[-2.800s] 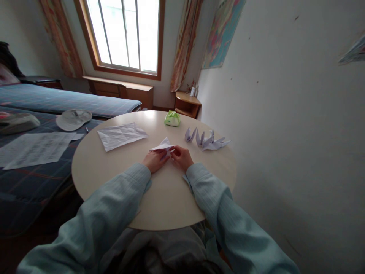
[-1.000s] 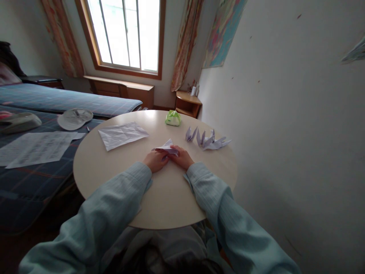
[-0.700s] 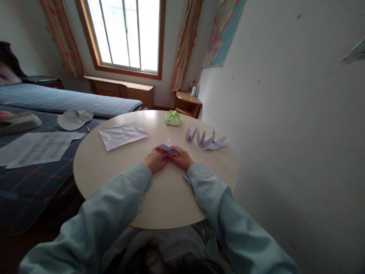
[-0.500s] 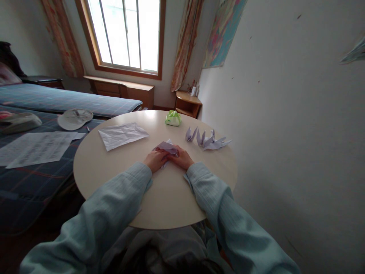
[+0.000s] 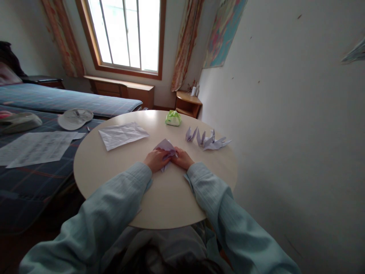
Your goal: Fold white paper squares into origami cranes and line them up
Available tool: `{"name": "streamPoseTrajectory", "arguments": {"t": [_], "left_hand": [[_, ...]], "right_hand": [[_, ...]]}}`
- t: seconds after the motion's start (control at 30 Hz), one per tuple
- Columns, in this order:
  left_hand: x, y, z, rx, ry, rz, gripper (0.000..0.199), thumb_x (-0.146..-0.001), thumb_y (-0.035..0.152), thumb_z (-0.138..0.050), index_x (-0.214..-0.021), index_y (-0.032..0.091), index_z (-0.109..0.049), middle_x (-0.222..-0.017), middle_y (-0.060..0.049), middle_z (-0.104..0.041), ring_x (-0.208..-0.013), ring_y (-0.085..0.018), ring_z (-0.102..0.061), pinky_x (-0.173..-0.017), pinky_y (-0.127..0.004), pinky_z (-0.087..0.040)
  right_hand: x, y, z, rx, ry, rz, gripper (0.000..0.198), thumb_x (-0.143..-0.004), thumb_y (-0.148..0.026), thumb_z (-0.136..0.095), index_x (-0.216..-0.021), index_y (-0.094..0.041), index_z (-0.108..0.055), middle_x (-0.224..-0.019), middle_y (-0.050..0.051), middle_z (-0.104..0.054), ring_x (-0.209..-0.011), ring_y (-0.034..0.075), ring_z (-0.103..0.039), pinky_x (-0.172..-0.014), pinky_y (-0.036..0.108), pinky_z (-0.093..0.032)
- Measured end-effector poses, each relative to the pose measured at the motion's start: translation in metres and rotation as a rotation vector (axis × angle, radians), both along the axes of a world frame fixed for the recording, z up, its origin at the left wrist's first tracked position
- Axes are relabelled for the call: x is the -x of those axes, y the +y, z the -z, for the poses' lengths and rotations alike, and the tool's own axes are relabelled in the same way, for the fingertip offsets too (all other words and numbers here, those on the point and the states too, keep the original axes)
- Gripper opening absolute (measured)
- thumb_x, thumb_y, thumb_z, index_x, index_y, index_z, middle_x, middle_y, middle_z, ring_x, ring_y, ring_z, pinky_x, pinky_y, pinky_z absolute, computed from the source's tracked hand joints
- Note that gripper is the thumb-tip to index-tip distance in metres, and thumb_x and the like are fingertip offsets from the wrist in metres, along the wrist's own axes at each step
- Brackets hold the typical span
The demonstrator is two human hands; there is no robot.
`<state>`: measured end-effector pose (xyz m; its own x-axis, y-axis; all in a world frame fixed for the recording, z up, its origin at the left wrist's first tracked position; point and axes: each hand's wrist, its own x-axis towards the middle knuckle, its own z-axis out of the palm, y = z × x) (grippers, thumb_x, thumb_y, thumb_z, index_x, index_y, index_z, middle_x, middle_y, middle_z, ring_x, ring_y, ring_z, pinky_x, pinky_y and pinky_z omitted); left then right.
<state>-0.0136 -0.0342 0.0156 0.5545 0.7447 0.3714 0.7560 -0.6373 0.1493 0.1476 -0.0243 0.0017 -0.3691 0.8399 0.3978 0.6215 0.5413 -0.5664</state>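
Observation:
Near the middle of the round table (image 5: 114, 179), both hands grip one piece of folded pale lilac paper (image 5: 165, 145). My left hand (image 5: 156, 160) is closed on its left side, fingers curled over the lower part. My right hand (image 5: 183, 158) pinches the paper's right edge. A flap stands up beyond the fingers, and a narrow point sticks out below them. The palms and fingers hide the middle folds. To the right stand several folded paper cranes (image 5: 207, 140) in a cluster.
A creased sheet of paper (image 5: 122, 135) lies at the table's left. At the far edge sits a green tissue pack (image 5: 173, 118). On the bed at left are a white cap (image 5: 75, 119) and printed sheets (image 5: 42, 148). The white wall (image 5: 285, 133) runs along the right.
The upper flap of the folded paper has tilted up and now shows as a taller peak. The fingers have shifted slightly; the arms and everything else stay put.

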Motion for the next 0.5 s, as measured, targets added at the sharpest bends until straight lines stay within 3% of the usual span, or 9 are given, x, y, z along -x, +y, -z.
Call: {"name": "streamPoseTrajectory", "arguments": {"t": [0.5], "left_hand": [[-0.0014,0.0015,-0.001,-0.016,0.016,-0.078,0.023,-0.079,0.03,-0.038,-0.077,0.02,-0.058,-0.081,-0.003,-0.063,-0.077,-0.016,-0.057,-0.064,-0.024,-0.04]], "right_hand": [[0.0037,-0.0075,-0.0078,0.057,0.012,-0.028,0.026,-0.067,-0.032,-0.057,-0.088,-0.017,-0.056,-0.081,0.001,-0.06,-0.077,0.013,-0.053,-0.072,0.023,-0.039]]}}
